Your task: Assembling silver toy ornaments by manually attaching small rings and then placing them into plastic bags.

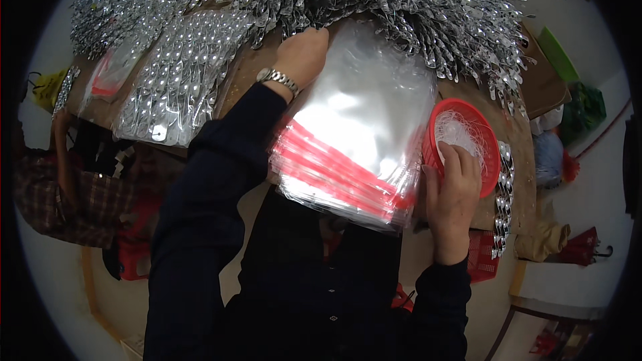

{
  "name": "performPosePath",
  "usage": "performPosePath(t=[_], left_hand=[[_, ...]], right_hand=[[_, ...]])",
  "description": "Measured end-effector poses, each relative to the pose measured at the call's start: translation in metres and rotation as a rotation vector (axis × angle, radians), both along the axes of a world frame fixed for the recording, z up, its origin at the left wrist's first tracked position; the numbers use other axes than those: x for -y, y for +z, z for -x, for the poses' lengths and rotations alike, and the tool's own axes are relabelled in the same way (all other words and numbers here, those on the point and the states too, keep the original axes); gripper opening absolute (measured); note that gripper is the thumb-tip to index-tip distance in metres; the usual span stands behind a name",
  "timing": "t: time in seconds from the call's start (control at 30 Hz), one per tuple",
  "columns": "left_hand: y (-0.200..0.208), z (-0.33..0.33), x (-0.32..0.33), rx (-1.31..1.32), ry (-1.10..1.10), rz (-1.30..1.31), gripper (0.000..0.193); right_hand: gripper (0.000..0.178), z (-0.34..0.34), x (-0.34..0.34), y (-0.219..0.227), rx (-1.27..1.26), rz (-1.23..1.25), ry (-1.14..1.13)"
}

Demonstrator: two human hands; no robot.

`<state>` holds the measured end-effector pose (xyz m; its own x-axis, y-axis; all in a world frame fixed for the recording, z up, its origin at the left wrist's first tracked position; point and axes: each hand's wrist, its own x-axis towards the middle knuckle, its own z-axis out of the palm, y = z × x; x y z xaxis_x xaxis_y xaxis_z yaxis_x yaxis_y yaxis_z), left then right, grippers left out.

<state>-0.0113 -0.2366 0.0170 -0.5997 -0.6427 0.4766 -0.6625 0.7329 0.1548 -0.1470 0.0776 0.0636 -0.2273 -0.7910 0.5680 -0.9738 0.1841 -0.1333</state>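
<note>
At the near edge of a big pile of silver twisted strips (428, 7), my left hand (304, 57) is closed, its fingertips hidden among the strips. A metal-banded watch (277, 81) is on that wrist. My right hand (456, 184) reaches over the rim of a red plastic basket (493, 160). Its fingers are bent over a tangle of thin white strings (461, 130), with the thumb apart from them. Between my hands lies a stack of clear plastic bags (364, 113) with red bands at the near end.
Packed silver strips (177, 73) lie flat on the brown table on the left, beside another clear bag (107, 73). A silver strip (503, 200) hangs over the right edge. A person in a checked shirt (80, 190) is at the far left. Cardboard (545, 87) stands at the right.
</note>
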Motion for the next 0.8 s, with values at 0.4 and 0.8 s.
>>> performPosePath(t=[0.4,0.8], left_hand=[[-0.019,0.039,0.066,0.110,0.146,0.089,0.018],[0.007,0.032,0.017,-0.019,0.210,-0.158,0.022]], right_hand=[[0.026,0.015,-0.008,-0.011,0.037,-0.073,-0.024],[0.028,0.005,-0.015,-0.009,0.090,0.096,0.070]])
